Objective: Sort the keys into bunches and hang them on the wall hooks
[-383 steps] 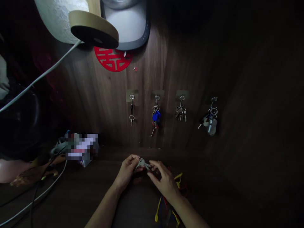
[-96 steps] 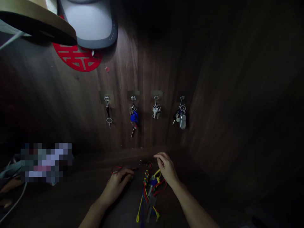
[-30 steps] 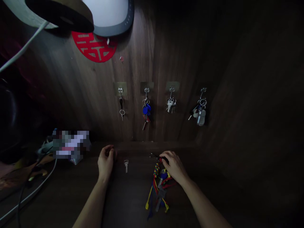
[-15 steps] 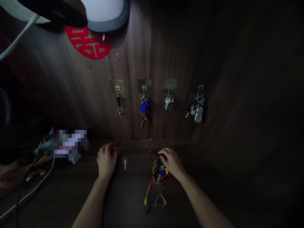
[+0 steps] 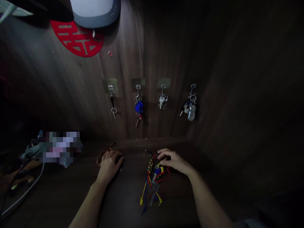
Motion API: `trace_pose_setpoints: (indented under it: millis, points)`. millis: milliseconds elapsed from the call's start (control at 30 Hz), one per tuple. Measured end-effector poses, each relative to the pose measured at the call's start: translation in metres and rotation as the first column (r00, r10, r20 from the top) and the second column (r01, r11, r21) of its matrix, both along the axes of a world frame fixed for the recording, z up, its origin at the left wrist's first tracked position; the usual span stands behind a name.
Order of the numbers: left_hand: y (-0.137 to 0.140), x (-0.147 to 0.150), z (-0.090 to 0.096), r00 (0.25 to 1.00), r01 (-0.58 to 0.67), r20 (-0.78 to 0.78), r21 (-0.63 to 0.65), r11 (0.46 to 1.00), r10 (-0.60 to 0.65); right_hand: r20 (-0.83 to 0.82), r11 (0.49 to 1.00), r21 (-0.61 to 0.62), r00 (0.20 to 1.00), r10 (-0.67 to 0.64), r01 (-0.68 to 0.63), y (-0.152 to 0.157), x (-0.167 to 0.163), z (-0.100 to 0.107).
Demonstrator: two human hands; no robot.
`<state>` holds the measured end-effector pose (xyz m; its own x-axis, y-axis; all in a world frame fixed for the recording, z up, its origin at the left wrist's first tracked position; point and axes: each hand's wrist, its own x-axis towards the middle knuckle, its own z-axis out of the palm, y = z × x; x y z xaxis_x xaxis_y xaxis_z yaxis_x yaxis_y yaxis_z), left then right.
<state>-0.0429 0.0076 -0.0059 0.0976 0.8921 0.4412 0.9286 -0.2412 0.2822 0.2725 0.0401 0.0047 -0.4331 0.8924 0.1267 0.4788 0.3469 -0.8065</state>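
Observation:
My left hand [image 5: 110,163] lies palm down on the dark wooden surface, thumb apart from the fingers. A brown cord or strap [image 5: 99,158] shows at its far left side, and what is under the palm is hidden. To the right, my right hand [image 5: 172,160] hovers with its fingers apart beside a bunch of keys. That bunch has a braided multicoloured cord [image 5: 150,166] with yellow, red and blue tails, a blue-headed key [image 5: 157,170], and a key ring [image 5: 154,155] with a dark clip.
Key sets hang from wall hooks: a single key on a black strap [image 5: 112,101], blue-tagged keys [image 5: 138,107], silver keys [image 5: 162,102] and a set with a silver fob [image 5: 192,112]. A cap [image 5: 95,14] and red paper-cut [image 5: 78,41] are above. A white cable [image 5: 28,191] runs left.
My left hand has shifted right over the spot where a loose silver key lay, hiding it. My right hand has loosened and drawn off the key ring. The view has turned slightly right.

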Motion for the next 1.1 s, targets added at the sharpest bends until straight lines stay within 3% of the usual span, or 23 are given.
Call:
trace_pose_setpoints:
  millis: [67,133,300,433,533,633,733,833,1100]
  points:
    - [0.0,0.0,-0.001,1.0,0.022,0.016,-0.019,1.0,-0.022,0.033,1.0,0.007,0.999,0.019,-0.019,0.0,0.003,-0.002]
    - [0.001,0.0,-0.002,0.999,0.029,0.034,-0.034,0.999,-0.027,0.075,0.996,0.089,0.997,-0.025,0.018,0.003,0.004,-0.008]
    - [0.002,-0.001,-0.002,0.999,0.035,0.04,-0.049,0.998,-0.034,0.098,0.903,0.311,0.935,-0.341,0.297,0.018,0.011,-0.023]
    - [0.002,0.001,0.0,0.996,0.075,0.043,-0.001,0.997,-0.075,0.076,0.852,0.333,0.889,-0.452,0.404,0.025,0.02,-0.028]
    - [-0.003,0.012,0.006,0.982,0.18,0.047,0.078,0.981,-0.184,0.071,0.834,0.337,0.872,-0.485,0.437,0.027,0.022,-0.03]
    - [-0.015,0.036,0.015,0.924,0.378,0.024,0.076,0.923,-0.381,0.07,0.823,0.345,0.862,-0.502,0.451,0.027,0.021,-0.031]
    - [-0.03,0.063,0.022,0.803,0.595,-0.002,-0.045,0.803,-0.595,0.072,0.817,0.351,0.856,-0.511,0.458,0.026,0.019,-0.03]
    - [-0.036,0.077,0.023,0.742,0.667,0.028,-0.127,0.734,-0.669,0.075,0.814,0.354,0.854,-0.515,0.46,0.025,0.019,-0.029]
    - [-0.02,0.056,0.01,0.892,0.449,0.11,-0.097,0.888,-0.439,0.064,0.82,0.36,0.865,-0.498,0.445,0.021,0.014,-0.028]
